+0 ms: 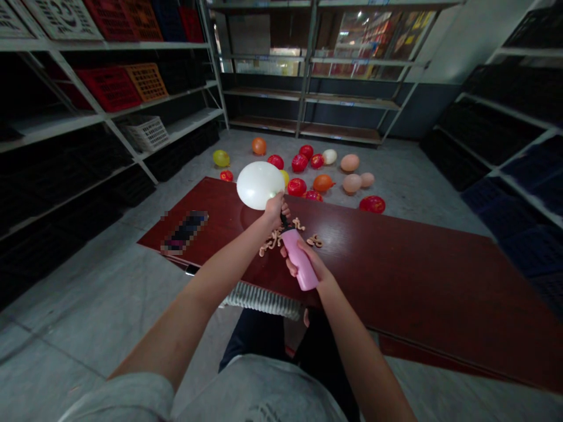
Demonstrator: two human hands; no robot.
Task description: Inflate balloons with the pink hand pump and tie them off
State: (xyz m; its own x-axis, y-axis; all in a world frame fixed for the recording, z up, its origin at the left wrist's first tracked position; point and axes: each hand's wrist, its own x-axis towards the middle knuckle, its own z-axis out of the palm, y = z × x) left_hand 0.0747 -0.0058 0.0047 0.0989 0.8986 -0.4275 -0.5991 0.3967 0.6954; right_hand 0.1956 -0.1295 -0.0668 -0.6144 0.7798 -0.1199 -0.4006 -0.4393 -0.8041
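Observation:
A white inflated balloon point(258, 185) sits above the far side of the dark red table point(373, 252). My left hand point(275, 210) is closed around the balloon's neck, at the black nozzle end of a pink hand pump point(301, 261). Whether the neck is fully over the nozzle is hidden by my fingers. Wrapped round the pump's pink body is my right hand point(317, 267), which holds it at a tilt. Several limp peach-coloured balloons point(270, 241) lie on the tabletop around and under the pump.
A blurred-out dark object point(185, 232) lies on the table's left end. Beyond the table, inflated balloons, among them a red balloon point(299, 163) and an orange balloon point(323, 183), rest on the floor. Shelves with crates such as a red crate point(108, 88) line the sides.

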